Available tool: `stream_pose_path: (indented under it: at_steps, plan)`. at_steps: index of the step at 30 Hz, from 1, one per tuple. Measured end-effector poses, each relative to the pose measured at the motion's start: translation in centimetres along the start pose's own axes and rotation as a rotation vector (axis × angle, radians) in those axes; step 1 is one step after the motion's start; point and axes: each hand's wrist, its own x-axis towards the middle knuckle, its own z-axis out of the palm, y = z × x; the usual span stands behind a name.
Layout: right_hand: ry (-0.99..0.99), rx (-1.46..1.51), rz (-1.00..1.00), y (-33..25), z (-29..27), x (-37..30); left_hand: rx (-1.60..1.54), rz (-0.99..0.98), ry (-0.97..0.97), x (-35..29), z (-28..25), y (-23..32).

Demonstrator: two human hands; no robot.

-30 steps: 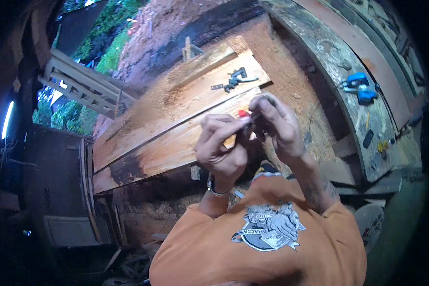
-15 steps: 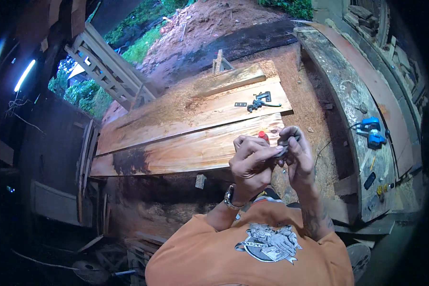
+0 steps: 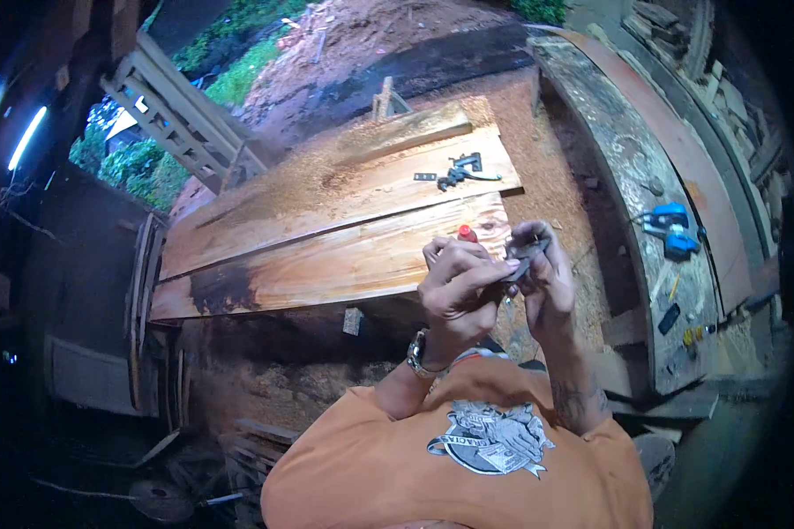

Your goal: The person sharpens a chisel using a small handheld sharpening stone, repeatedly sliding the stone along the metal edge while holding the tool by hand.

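In front of my chest both hands meet at a small dark, flat piece (image 3: 524, 267), apparently metal, whose exact kind I cannot make out. My left hand (image 3: 457, 286) pinches its near side between thumb and fingers. Around its other side curl the fingers and thumb of my right hand (image 3: 545, 275). A red-topped object (image 3: 467, 234) shows just beyond my left knuckles, its lower part hidden by the hand. Farther off on the planks lie black tool parts with a curved lever (image 3: 466, 172) and a small black plate with holes (image 3: 424, 176).
Two wide planks (image 3: 344, 251) stretch to the left, strewn with shavings and darkly stained near one end. A thick board (image 3: 415, 132) lies on the far plank. On the workbench (image 3: 591, 115) at right are a blue power tool (image 3: 675, 231), a pencil and a dark block (image 3: 670, 318).
The whole view has shifted, so the planks and bench appear farther left and higher. The dark piece is tilted differently between my hands, and more of it shows.
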Motion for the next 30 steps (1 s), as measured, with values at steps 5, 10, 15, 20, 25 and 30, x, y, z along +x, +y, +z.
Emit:
stream_pose_path:
  at_steps: [5,10,15,20,25,30]
  plan:
    - [-0.037,-0.128,-0.102,-1.1,-0.1,0.0,-0.030,-0.010,0.029,0.0,0.7,0.0]
    - [-0.030,-0.091,-0.106,-2.4,-0.4,-0.8,-0.089,0.040,0.029,0.0,2.0,-0.1]
    - [-0.058,-0.232,-0.241,-2.6,-1.0,-1.3,-0.107,0.059,0.048,-0.8,2.6,-0.4]
    - [-0.083,-0.316,-0.325,-3.9,-2.0,-2.0,-0.469,-0.234,0.020,-0.3,2.9,0.5]
    - [-0.044,-0.405,-0.216,-4.7,-1.8,-2.6,-0.674,-0.406,0.036,-1.2,3.5,0.1]
    - [0.053,-0.450,-0.249,-4.6,-2.0,-2.9,-0.715,-0.490,-0.019,-1.7,3.5,-0.4]
